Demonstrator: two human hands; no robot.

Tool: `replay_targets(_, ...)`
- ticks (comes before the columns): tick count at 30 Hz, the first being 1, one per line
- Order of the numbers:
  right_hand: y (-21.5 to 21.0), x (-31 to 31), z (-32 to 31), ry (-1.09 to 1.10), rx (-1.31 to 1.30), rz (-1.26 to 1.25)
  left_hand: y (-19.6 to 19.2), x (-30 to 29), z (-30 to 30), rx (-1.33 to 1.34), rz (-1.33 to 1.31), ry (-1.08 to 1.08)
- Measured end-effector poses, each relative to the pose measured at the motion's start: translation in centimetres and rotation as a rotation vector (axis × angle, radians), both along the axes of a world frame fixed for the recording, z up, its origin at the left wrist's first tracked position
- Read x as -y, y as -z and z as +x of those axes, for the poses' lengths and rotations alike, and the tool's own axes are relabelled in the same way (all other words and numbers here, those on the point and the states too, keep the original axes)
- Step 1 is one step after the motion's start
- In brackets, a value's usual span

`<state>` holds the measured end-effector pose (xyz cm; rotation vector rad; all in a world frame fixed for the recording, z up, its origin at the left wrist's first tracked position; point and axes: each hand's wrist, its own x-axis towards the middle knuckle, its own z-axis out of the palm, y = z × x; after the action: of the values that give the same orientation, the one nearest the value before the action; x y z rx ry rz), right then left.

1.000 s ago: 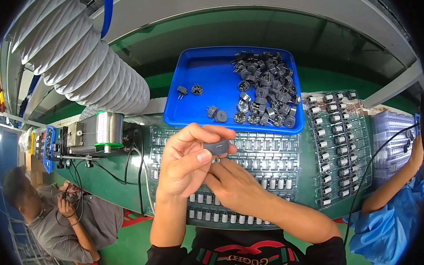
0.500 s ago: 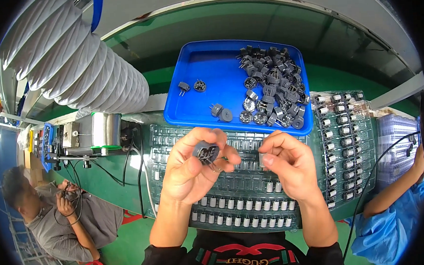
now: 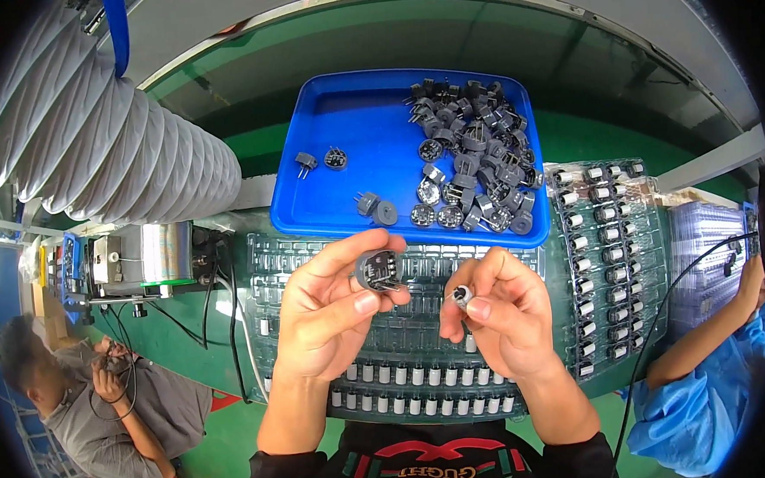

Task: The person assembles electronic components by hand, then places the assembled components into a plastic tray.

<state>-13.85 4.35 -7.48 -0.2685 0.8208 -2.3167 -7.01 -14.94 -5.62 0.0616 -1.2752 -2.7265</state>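
My left hand (image 3: 321,307) is closed around a round dark grey plug housing (image 3: 377,269), its open side with a circuit board facing up and thin pins pointing right. Pinched between thumb and fingers of my right hand (image 3: 515,323) is a small silvery cylindrical capacitor (image 3: 463,295). Its black end and a wire lead point toward the housing, and a gap separates the two parts. Both hands are held above a clear blister tray (image 3: 419,276), whose near rows carry several similar capacitors (image 3: 417,376).
Beyond my hands stands a blue tray (image 3: 352,78) with many plug housings (image 3: 473,156), mostly heaped right. Another blister tray (image 3: 587,254) of capacitors lies right. A wire spool (image 3: 167,253) and ribbed duct (image 3: 126,140) are left. Co-workers sit left (image 3: 132,408) and right (image 3: 703,404).
My right hand has turned the capacitor so its black end and lead show. The left hand has tilted the housing, showing more of its board. The whole view has shifted slightly.
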Motion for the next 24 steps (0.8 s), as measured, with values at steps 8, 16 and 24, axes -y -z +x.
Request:
replay_targets(8,-1.3,-0.4,0.2,0.139,-0.315,0.201,-0.5,-0.6,0.0,0.086,-0.004,0.104)
replay_targets(16,-1.8,-0.9,1.0,0.26,-0.683,0.348,-1.2,-1.0,0.3,0.125,-0.049,0.102)
replay_targets(24,-2.8,-0.6,0.5,0.447,-1.199,0.486,-1.4,-1.0,0.6,0.097,-0.081,0.132)
